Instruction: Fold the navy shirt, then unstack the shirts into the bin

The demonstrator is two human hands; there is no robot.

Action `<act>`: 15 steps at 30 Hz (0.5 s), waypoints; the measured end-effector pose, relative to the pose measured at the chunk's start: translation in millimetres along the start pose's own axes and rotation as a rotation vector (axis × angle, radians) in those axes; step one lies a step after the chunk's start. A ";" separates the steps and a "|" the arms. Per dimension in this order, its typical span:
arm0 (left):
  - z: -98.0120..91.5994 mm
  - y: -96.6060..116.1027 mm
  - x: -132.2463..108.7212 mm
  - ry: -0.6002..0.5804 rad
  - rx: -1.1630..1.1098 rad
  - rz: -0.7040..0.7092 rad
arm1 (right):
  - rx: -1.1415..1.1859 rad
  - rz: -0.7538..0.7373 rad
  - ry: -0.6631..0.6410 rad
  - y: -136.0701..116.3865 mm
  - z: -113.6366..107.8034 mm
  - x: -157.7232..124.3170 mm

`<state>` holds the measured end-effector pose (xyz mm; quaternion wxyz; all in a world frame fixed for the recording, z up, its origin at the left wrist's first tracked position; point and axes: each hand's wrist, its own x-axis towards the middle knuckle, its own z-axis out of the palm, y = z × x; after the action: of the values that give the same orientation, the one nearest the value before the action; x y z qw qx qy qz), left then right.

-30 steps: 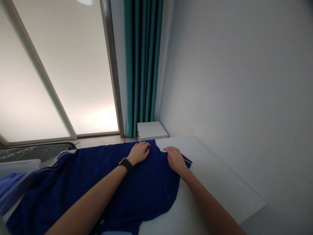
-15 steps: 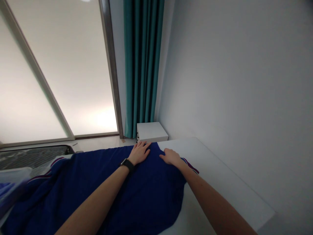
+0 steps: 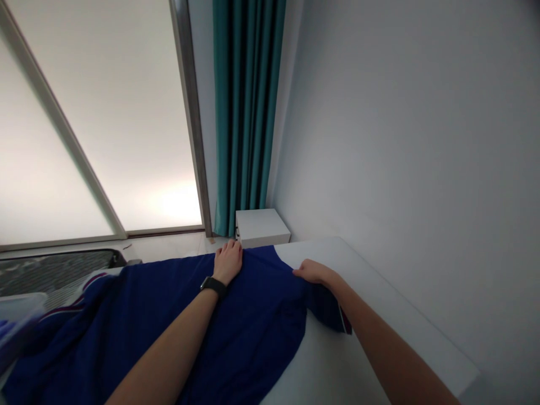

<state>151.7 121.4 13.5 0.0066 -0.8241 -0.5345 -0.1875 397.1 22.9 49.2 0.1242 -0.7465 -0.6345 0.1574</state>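
A dark blue shirt [image 3: 236,320] with red-and-white striped trim lies spread over a white table [image 3: 379,315]. My left hand [image 3: 228,261], with a black watch on its wrist, lies flat and open on the shirt's far edge. My right hand [image 3: 314,274] is closed on the shirt's right sleeve [image 3: 327,309] and holds it lifted off the table, so the striped cuff hangs below my wrist.
A small white cabinet [image 3: 261,226] stands beyond the table, in the corner under a teal curtain [image 3: 244,112]. A grey wall runs along the right. A frosted glass door fills the left. A clear plastic bin [image 3: 17,320] sits at the left edge.
My right hand has gripped the sleeve and lifted it up and slightly right. My left hand slid a little to the left along the shirt's far edge.
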 end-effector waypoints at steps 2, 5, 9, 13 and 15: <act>-8.0 4.7 0.6 0.116 -0.024 -0.008 | 0.012 -0.031 0.011 2.6 -5.3 -3.5; -18.4 7.7 1.7 0.280 -0.052 -0.033 | 0.016 -0.102 0.263 -5.1 -9.9 -10.7; -17.3 3.8 1.2 0.105 0.046 0.037 | -0.098 0.003 0.172 -9.7 0.3 -16.6; -15.8 -0.6 2.6 0.026 0.078 0.057 | -0.102 0.035 -0.080 0.3 15.3 -14.5; -21.5 -1.8 5.1 0.016 0.047 0.095 | -0.077 0.021 -0.132 3.8 17.9 -10.4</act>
<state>145.4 122.2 34.8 0.0389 -0.8466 -0.4991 -0.1809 392.0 11.7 32.0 0.0516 -0.7454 -0.6389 0.1830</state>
